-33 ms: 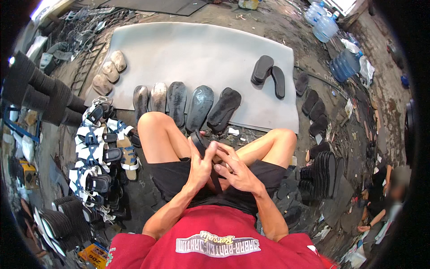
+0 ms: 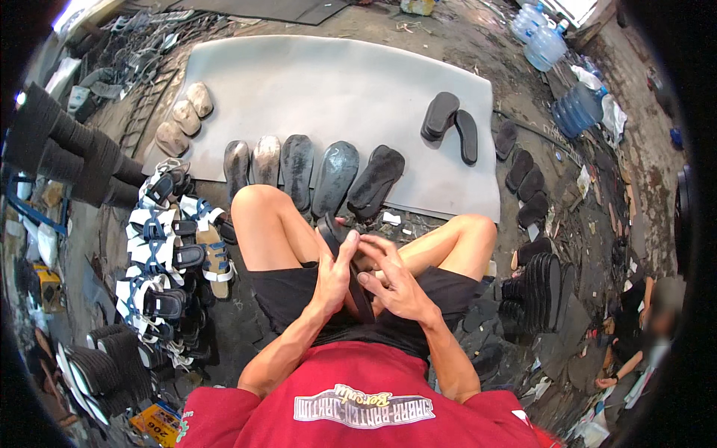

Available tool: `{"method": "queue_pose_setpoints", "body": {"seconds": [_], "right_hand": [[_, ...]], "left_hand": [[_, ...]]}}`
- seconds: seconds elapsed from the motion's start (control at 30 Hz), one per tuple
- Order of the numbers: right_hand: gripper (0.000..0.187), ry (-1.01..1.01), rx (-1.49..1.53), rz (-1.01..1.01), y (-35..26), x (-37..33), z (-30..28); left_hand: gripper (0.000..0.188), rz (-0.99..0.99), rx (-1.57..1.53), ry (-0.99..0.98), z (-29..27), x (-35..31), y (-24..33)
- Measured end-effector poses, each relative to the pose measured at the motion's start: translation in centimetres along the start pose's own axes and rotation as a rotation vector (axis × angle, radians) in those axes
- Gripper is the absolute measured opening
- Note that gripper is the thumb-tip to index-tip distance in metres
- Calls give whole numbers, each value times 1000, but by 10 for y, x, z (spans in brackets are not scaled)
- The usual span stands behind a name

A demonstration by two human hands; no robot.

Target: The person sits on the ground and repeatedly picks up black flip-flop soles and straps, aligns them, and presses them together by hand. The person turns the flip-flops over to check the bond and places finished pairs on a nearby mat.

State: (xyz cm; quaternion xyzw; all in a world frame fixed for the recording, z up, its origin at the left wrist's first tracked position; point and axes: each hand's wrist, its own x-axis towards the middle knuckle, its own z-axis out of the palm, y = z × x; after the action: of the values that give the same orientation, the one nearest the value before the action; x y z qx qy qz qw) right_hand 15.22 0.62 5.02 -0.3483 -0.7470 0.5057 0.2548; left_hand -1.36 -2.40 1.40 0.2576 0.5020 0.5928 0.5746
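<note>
Between my bent knees, a black shoe sole [image 2: 361, 300] is held on edge, partly hidden by my fingers. My left hand [image 2: 333, 275] is closed around its left side, thumb pointing up along it. On the other side my right hand [image 2: 397, 282] has its fingers bent and its thumb against the sole, the fingertips meeting near the left thumb. Just beyond my knees, foot-shaped lasts and dark soles stand in a row, among them a worn dark last [image 2: 334, 179] and a black fuzzy one [image 2: 376, 181].
A grey sheet [image 2: 299, 89] lies ahead, with pale lasts [image 2: 186, 118] at its left and black soles [image 2: 439, 116] at its right. White-and-blue sandals [image 2: 153, 250] are piled at my left. Stacked soles [image 2: 541, 291] stand at my right, near another person's arm [image 2: 620, 369]. Water bottles [image 2: 576, 108] are far right.
The sole has turned slightly in my hands, so more of its lower part shows. My fingers have shifted only a little; everything else stays as it was.
</note>
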Motion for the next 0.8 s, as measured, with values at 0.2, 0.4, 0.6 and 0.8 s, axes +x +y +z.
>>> {"method": "queue_pose_setpoints", "body": {"seconds": [0.2,0.4,0.6,0.8], "right_hand": [[45,239,-230,-143,-13,18,-11],[29,532,241,134,14,14,-43],[40,248,1750,53,95,-23,-30],[54,-28,1794,120,77,-7,1]], "left_hand": [[53,-156,-352,-169,8,13,59],[67,-90,-451,-298,-9,26,68],[64,-387,-1026,-441,-41,27,47],[54,-218,-1022,-388,-44,29,32]]}}
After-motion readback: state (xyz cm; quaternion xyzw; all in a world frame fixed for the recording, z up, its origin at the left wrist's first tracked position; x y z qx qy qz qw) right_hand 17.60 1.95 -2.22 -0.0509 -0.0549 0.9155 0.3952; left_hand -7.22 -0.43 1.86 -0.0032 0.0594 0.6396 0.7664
